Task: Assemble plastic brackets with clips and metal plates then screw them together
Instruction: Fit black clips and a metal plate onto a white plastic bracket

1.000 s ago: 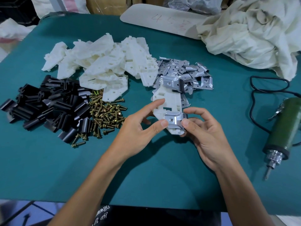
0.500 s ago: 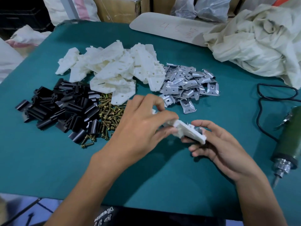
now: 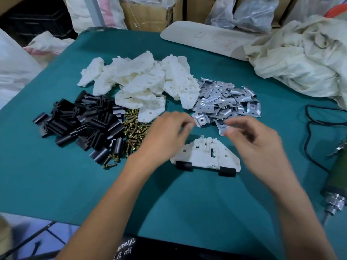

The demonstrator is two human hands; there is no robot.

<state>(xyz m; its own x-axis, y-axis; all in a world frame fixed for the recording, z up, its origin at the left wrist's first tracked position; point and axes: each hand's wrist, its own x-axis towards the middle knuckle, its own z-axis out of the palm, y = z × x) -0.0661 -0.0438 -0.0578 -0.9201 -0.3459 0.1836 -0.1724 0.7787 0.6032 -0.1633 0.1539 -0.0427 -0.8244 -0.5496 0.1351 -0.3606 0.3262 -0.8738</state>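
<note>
A: Where's the bracket (image 3: 205,156)?
B: Flat on counter (image 3: 93,184), between both hands. Two black clips (image 3: 184,164) on its near edge.
A: Grip?
B: Left hand (image 3: 167,134), right hand (image 3: 253,137): fingers (image 3: 181,117) curled at metal plates (image 3: 225,102). Blurred, can't tell if grasping.

Single head-worn wide-angle view, forward and down, close over the table (image 3: 56,184)

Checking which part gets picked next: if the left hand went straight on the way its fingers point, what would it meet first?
Probably the metal plate at the near edge of the plate pile: the left hand points right, straight at it. Motion blur hides whether the fingertips touch it.
</note>
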